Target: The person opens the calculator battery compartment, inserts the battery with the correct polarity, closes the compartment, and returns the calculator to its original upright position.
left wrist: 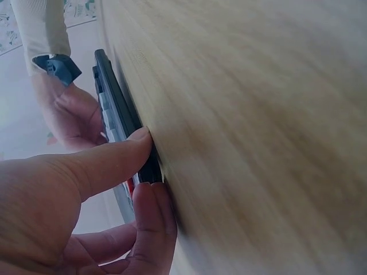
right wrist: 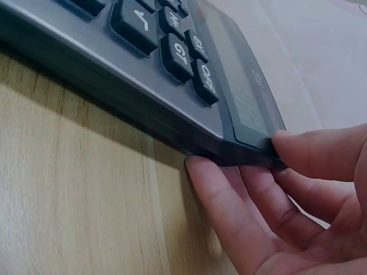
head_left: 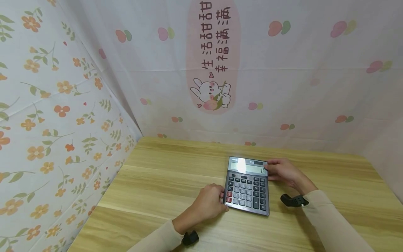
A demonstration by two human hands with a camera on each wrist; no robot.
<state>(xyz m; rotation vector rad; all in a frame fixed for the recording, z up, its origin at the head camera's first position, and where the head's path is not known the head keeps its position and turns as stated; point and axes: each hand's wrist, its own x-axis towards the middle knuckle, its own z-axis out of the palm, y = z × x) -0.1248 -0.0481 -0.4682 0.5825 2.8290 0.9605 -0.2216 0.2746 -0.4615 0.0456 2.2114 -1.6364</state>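
Observation:
A grey desktop calculator (head_left: 247,186) with dark keys, two red keys and a "0" on its display lies on the wooden table, its screen end toward the back. My left hand (head_left: 210,200) holds its lower left corner. In the left wrist view, the left thumb (left wrist: 114,163) and bent fingers (left wrist: 152,220) touch the calculator's edge. At the upper right corner, my right hand (head_left: 284,172) grips the calculator. The right wrist view shows the right thumb (right wrist: 321,152) on the screen end and fingers (right wrist: 229,212) at and under the edge.
The wood-grain table (head_left: 151,182) reaches a white curtain (head_left: 151,87) with fruit prints and a bunny panel at the back. A flowered cloth (head_left: 63,122) hangs along the left side. Black bands (head_left: 294,200) sit on both wrists.

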